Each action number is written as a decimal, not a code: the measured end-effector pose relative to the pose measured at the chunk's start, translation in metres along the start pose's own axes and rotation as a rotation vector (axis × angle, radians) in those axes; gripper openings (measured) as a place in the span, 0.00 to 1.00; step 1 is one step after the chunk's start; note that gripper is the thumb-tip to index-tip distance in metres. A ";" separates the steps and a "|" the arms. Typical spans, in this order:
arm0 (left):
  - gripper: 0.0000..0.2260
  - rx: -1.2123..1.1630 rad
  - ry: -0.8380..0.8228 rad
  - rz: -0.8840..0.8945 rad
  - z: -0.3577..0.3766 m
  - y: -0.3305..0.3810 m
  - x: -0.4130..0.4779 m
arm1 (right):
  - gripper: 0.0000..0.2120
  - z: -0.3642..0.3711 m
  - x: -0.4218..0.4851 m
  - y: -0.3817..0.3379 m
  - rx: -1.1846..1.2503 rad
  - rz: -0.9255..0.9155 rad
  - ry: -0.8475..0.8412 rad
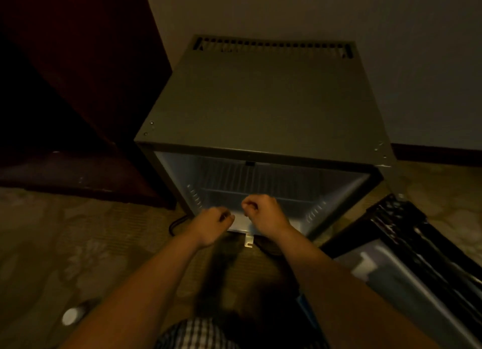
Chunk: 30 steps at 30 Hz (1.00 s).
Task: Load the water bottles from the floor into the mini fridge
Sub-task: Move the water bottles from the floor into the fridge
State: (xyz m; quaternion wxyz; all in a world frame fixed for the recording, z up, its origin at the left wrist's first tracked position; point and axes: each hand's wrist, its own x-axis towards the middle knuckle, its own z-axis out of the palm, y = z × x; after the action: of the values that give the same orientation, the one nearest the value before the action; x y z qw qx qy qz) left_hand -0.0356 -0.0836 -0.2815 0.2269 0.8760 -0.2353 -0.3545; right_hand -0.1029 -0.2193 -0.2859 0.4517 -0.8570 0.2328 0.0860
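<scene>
The mini fridge (260, 108) stands against the wall with its door (407, 265) swung open to the right. The pale inside of the fridge shows a wire shelf (260, 192) and no bottles. My left hand (214, 224) and my right hand (263, 213) hover side by side at the lower front of the opening. The fingers of both are curled, and I see nothing in either. One water bottle (71, 314) with a white cap stands on the carpet at the lower left, beside my left forearm.
Dark wooden furniture (78, 87) stands close to the fridge's left side. A black power cord (176, 224) loops on the patterned carpet by the fridge's left foot. The open door fills the floor on the right. A dark shape lies under my arms.
</scene>
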 end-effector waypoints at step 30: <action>0.15 0.068 0.266 -0.056 -0.041 -0.189 -0.310 | 0.13 0.138 -0.227 -0.165 -0.558 -0.350 -0.258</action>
State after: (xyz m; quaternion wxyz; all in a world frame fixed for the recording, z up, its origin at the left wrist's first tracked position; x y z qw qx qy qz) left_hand -0.1561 0.2523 -0.2025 0.2165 0.9287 -0.1905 -0.2333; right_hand -0.2148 0.0456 -0.1630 0.2337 -0.9563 -0.0090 0.1753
